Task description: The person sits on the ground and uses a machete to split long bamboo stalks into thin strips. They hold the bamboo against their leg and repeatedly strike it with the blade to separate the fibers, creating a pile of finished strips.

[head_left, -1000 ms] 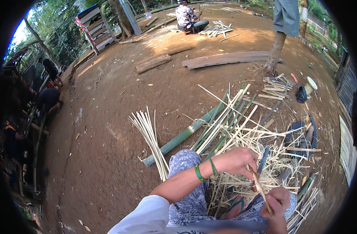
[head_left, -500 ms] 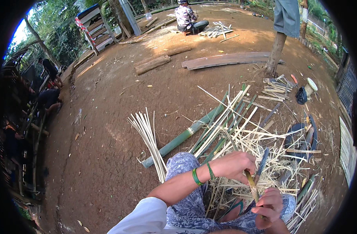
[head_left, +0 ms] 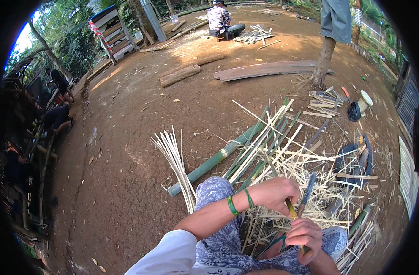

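A narrow green-yellow bamboo strip (head_left: 291, 209) runs slanting between my hands, over my lap. My left hand (head_left: 277, 194), with green bands on its wrist, is closed round its upper part. Closer to me, my right hand (head_left: 304, 236) wraps its fingers round the lower part, and the strip's end pokes out below the fist. A knife (head_left: 306, 195) with a grey blade points up and away beside the strip; its lower end meets the strip just above my right hand, and its grip is partly hidden. Pale bamboo shavings (head_left: 317, 201) lie beneath.
A thick green bamboo pole (head_left: 205, 169) and a fan of pale strips (head_left: 175, 158) lie beyond my knee. More split strips (head_left: 273, 133) cross the shavings. Planks (head_left: 264, 71) and a tree trunk (head_left: 323, 64) stand farther off. Another person (head_left: 221, 23) sits far ahead.
My right hand has moved up and left along the bamboo strip, and its fingers have closed more tightly round it. My left hand has barely moved.
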Demonstrator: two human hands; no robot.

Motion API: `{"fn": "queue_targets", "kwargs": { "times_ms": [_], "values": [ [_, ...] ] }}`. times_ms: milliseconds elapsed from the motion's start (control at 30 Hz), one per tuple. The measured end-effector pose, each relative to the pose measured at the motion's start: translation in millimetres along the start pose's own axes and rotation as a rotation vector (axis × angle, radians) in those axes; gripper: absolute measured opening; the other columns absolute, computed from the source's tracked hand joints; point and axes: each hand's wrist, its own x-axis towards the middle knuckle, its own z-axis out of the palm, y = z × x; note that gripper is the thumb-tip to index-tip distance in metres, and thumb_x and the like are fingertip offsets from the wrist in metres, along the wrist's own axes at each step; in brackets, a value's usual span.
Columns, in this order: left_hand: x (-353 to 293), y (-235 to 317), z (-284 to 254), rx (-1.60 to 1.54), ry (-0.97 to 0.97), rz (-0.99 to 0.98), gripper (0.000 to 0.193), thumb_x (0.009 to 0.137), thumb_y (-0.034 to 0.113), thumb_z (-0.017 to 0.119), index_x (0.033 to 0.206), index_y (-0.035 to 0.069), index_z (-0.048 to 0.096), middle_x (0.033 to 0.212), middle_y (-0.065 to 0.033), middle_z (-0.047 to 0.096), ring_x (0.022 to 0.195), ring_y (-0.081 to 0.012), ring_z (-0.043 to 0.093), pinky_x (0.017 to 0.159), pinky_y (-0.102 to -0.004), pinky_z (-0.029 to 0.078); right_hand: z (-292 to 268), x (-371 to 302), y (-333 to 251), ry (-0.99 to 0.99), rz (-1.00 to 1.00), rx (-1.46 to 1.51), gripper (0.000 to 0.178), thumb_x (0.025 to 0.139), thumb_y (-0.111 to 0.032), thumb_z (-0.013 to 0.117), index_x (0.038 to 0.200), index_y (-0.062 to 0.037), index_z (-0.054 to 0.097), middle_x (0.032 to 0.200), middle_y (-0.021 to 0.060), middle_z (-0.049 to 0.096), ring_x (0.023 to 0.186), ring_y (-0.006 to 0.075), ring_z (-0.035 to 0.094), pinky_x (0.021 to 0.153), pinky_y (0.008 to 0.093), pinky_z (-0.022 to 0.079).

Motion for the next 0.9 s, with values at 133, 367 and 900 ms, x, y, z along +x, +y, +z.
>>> {"fn": "queue_targets", "kwargs": {
  "times_ms": [133, 367, 900],
  "values": [
    [1.1, -2.4, 2.2, -0.012, 0.023, 0.002, 0.035, 0.062, 0.021, 0.087, 0.08, 0.007, 0.061, 0.087, -0.0059, 0.06, 0.081, -0.0296, 0.064, 0.065, -0.0428, 0.048, -1.4, -6.8, 6.2, 0.041, -0.006, 0.004, 0.059, 0.104, -0.054, 0.034, 0.083, -0.0097, 0.067, 0.079, 0.0038, 0.07, 0.068, 0.0205, 0.069, 0.074, 0.0391, 0.054],
    [-0.4, -4.6, 3.3, -0.009, 0.018, 0.01, 0.034, 0.063, 0.022, 0.086, 0.081, 0.007, 0.061, 0.087, -0.0052, 0.06, 0.081, -0.0286, 0.064, 0.066, -0.042, 0.048, -5.1, -9.2, 7.9, -0.034, 0.001, -0.017, 0.063, 0.1, -0.063, 0.038, 0.086, -0.0088, 0.067, 0.079, 0.0048, 0.07, 0.07, 0.0214, 0.069, 0.073, 0.0401, 0.053],
    [0.3, -2.0, 0.3, -0.027, 0.029, 0.015, 0.03, 0.066, 0.023, 0.085, 0.081, 0.007, 0.064, 0.085, -0.0048, 0.065, 0.082, -0.0279, 0.066, 0.067, -0.0411, 0.05, 0.5, -10.4, 1.0, 0.125, 0.114, -0.161, 0.084, 0.09, -0.082, 0.031, 0.092, -0.0093, 0.075, 0.085, 0.0096, 0.065, 0.081, 0.026, 0.063, 0.083, 0.0467, 0.049]
  ]
}}
